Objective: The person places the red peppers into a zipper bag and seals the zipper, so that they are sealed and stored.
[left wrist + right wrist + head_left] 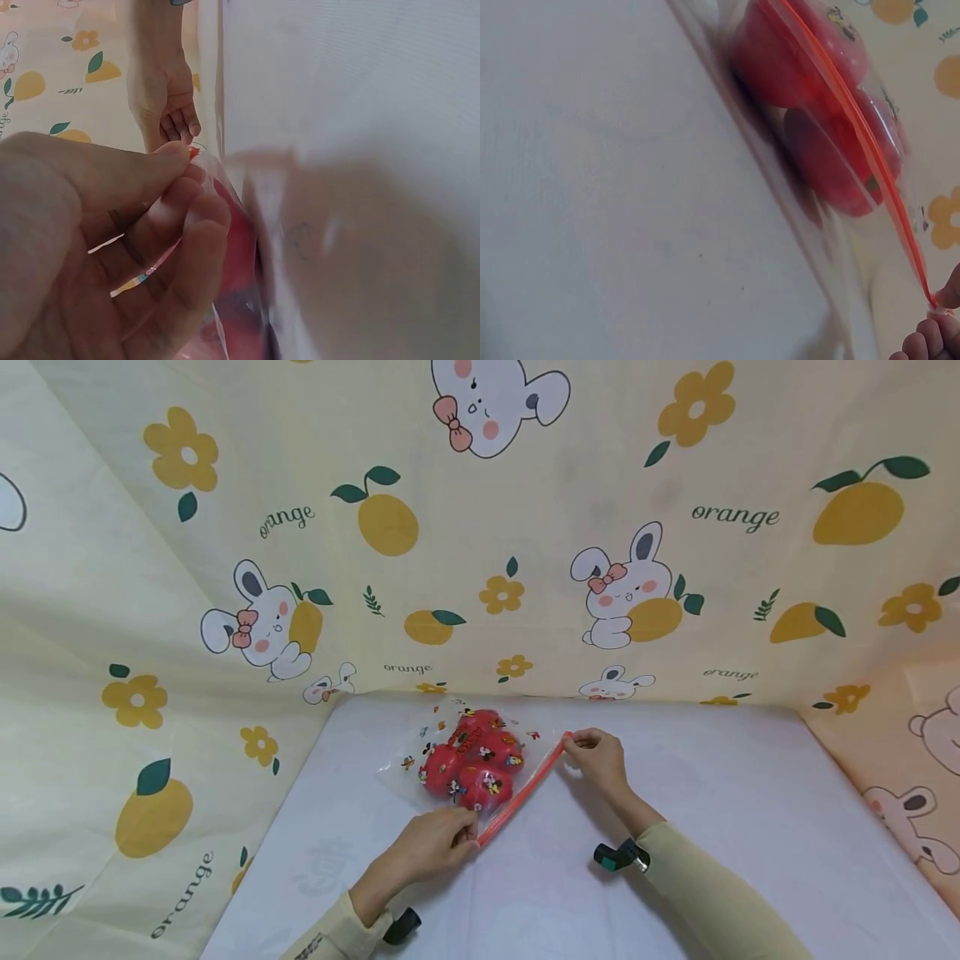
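Note:
A clear zip-lock bag point(405, 767) printed with small cartoon figures lies at the back of the table, left of the middle. Inside are several round, glossy red fruits point(840, 157). Its red zip strip point(525, 792) runs slantwise along the bag's near right edge. My left hand point(431, 843) pinches the strip's near end between thumb and fingers. At the far end, my right hand point(600, 762) pinches the other corner, holding the strip stretched straight. The left wrist view shows the left thumb point(169, 159) against the fingertips, with a bit of red strip just beyond them.
A white-covered table point(675, 793) lies under the bag and both hands. Behind it and at the sides hangs a cream curtain point(540, 527) with rabbits and oranges. Each wrist wears a small black camera, the right one point(618, 856) over the table.

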Demonstrator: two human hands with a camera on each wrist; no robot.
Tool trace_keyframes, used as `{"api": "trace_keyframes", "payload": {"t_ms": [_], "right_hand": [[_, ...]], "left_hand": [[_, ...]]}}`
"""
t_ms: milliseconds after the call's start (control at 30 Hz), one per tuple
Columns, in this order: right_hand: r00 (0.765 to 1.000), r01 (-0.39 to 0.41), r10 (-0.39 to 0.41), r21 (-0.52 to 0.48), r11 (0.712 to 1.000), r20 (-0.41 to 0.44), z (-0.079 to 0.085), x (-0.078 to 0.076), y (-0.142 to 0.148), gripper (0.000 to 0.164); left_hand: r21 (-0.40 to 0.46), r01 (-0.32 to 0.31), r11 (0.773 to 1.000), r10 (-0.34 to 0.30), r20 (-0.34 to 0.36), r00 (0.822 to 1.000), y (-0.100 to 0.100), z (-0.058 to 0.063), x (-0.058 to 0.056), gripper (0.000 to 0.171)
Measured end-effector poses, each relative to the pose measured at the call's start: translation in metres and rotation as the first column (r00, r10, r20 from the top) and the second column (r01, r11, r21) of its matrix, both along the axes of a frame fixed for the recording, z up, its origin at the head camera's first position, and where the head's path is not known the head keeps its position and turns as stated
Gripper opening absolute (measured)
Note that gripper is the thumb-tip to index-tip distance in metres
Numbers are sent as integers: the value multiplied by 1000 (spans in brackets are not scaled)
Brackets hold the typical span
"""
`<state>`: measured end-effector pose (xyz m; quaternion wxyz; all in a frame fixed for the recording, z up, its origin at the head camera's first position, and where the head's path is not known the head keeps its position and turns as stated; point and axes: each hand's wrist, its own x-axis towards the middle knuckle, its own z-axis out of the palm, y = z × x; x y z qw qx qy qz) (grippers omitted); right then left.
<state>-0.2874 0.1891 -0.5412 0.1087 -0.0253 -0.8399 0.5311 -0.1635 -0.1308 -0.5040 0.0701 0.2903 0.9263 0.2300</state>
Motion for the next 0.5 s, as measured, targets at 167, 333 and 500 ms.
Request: {"api": "trace_keyframes", "payload": {"t_ms": [167, 333, 500], "right_hand": [[1000, -3, 3, 22, 1000, 1, 0, 1, 1, 22], [997, -73, 73, 36, 997, -16, 3, 3, 9, 23], [989, -132, 137, 84, 988, -59, 7, 15, 19, 22]], "left_hand": [[-10, -7, 1000, 7, -4, 1000, 2, -1, 0, 20], [1, -56, 998, 56, 15, 998, 8, -5, 2, 16], [25, -69, 997, 68, 40, 997, 12, -8, 3, 16]]}}
